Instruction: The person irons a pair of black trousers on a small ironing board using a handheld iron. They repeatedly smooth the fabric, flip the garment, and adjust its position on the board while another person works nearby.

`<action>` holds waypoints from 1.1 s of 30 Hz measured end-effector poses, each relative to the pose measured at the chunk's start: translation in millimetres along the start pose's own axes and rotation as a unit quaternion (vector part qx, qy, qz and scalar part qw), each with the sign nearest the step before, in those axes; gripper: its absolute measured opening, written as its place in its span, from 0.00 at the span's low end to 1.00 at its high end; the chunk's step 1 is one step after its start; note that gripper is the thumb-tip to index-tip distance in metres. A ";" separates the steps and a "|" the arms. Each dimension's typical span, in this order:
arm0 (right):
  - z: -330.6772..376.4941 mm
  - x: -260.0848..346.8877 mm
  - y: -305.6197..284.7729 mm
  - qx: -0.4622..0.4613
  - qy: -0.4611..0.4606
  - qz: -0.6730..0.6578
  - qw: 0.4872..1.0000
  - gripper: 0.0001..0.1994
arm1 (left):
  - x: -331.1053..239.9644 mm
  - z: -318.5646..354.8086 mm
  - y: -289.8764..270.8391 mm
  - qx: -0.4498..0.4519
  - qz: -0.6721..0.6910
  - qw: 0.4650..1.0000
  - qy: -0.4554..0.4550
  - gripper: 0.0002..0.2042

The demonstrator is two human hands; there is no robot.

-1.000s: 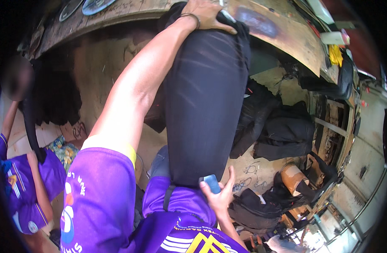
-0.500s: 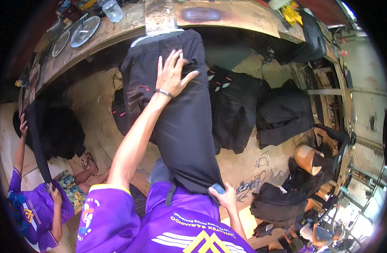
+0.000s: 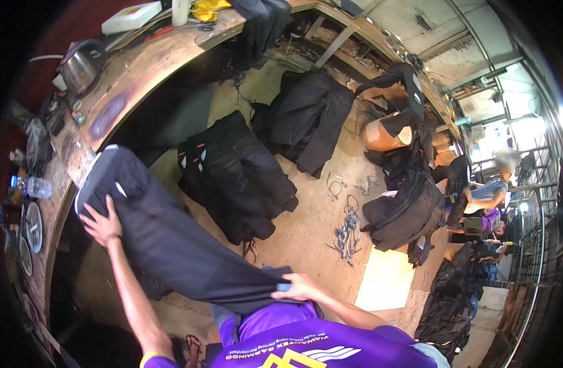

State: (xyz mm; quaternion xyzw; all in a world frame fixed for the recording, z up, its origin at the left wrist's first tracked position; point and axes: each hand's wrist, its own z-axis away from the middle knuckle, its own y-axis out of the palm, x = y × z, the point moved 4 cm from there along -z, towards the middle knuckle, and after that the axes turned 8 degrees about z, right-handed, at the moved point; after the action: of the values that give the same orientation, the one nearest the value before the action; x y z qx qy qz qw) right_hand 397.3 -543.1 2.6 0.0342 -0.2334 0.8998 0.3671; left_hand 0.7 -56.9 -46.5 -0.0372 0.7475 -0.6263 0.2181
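A pair of black trousers [image 3: 171, 236] stretches from the workbench edge at the left down to my waist. The pale-edged waist end rests at the bench. My left hand [image 3: 102, 226] lies on the cloth near that end, its fingers spread apart. At the lower end, in front of my purple shirt, my right hand [image 3: 303, 286] is closed on a small blue block [image 3: 283, 287] beside the leg hem. What the block is made for cannot be seen. Whether those fingers also pinch the cloth is hidden.
Black garments [image 3: 238, 178] lie in heaps on the floor, with more trousers [image 3: 309, 116] beyond. A tan drum-shaped stool [image 3: 379, 136] and tangled cords [image 3: 348, 236] are to the right. On the bench stand a kettle [image 3: 82, 66] and a plastic bottle [image 3: 33, 187]. People [image 3: 490, 193] are far right.
The view has turned to the right, and the co-worker at the left has left the picture. My left hand now lies nearer the trousers' left edge; my right hand still holds the blue block.
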 end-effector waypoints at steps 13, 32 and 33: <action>-16.4 135.7 -53.4 -0.262 -0.316 0.063 0.909 0.48 | 188.9 239.9 88.1 0.291 0.564 0.771 -0.042 0.24; -83.1 389.2 -92.4 -0.153 -0.414 0.143 0.886 0.50 | 93.7 30.1 59.8 0.053 0.466 0.878 -0.094 0.37; -92.9 401.5 -97.9 -0.168 -0.379 0.160 0.896 0.50 | 106.1 -3.7 66.3 0.066 0.403 0.911 -0.065 0.40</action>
State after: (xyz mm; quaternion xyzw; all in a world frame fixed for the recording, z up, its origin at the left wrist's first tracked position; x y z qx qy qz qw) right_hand 181.4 -182.1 52.2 0.2731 -0.5047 0.8126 0.1021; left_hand -82.0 -74.3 -138.8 0.2411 0.6402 -0.5294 0.5017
